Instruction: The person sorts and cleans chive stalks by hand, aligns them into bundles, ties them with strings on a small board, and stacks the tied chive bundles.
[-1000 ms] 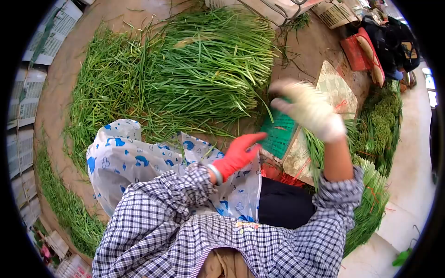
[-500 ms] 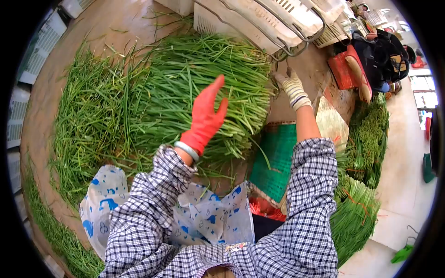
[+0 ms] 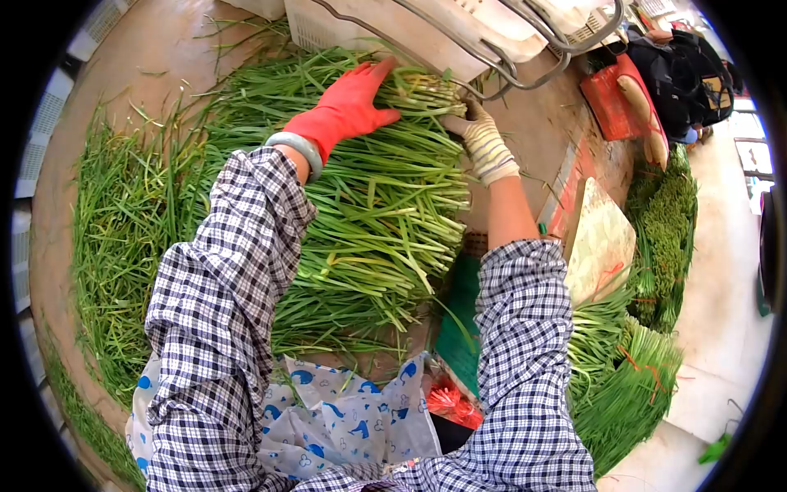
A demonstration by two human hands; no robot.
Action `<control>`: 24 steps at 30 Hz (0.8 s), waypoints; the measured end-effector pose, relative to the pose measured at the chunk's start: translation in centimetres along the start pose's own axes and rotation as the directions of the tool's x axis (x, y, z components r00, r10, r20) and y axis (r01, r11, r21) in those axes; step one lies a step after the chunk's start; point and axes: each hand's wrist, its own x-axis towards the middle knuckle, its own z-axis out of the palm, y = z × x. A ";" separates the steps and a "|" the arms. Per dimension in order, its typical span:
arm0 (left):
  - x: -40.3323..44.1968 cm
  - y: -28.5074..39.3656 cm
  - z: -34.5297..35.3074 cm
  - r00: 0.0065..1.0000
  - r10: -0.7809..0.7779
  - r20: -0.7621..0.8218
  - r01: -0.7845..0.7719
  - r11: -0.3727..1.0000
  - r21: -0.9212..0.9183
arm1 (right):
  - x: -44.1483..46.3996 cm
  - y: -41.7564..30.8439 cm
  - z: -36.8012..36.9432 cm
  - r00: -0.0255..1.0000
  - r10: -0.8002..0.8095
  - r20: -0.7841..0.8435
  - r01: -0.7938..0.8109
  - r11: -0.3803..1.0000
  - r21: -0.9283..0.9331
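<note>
While both hands stretch to the far edge of the heap of green stalks (image 3: 377,205), the stalks run roughly crosswise before the person, leafy lengths toward the left and pale ends (image 3: 447,201) toward the right. Of the two, the right hand (image 3: 484,146), in a striped white glove, is nearer to those ends: it stands right beside them, thumb toward the stalks, fingers partly bent. The left hand (image 3: 344,102), in a red glove, lies over the top of the heap, farther in along the stalks, thumb and forefinger spread wide apart. Whether either hand has stalks in its grasp cannot be told, as the undersides of both gloves are hidden. The heap rests on a brown surface (image 3: 520,123) in front of the person, with looser greens (image 3: 131,246) along its left side. A white crate (image 3: 324,29) stands just beyond the heap. Nearer the body, a green board (image 3: 457,353) is partly hidden by the right sleeve (image 3: 525,344), and tied bundles (image 3: 627,406) lie to its right.
</note>
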 end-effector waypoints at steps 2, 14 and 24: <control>-0.2 0.0 0.5 0.997 -0.033 0.063 0.038 0.996 -0.075 | -1.2 -1.4 1.5 0.998 0.068 -0.015 -0.067 0.995 0.071; -8.6 -0.1 -6.3 0.936 0.222 -0.272 -0.172 0.966 0.195 | -13.9 -9.9 13.1 0.784 -0.525 0.330 0.600 0.508 -0.618; -16.4 1.0 -17.3 0.864 -0.164 -0.477 -0.108 0.863 -0.493 | -14.4 -15.0 16.4 0.688 -0.642 0.337 0.575 0.767 0.286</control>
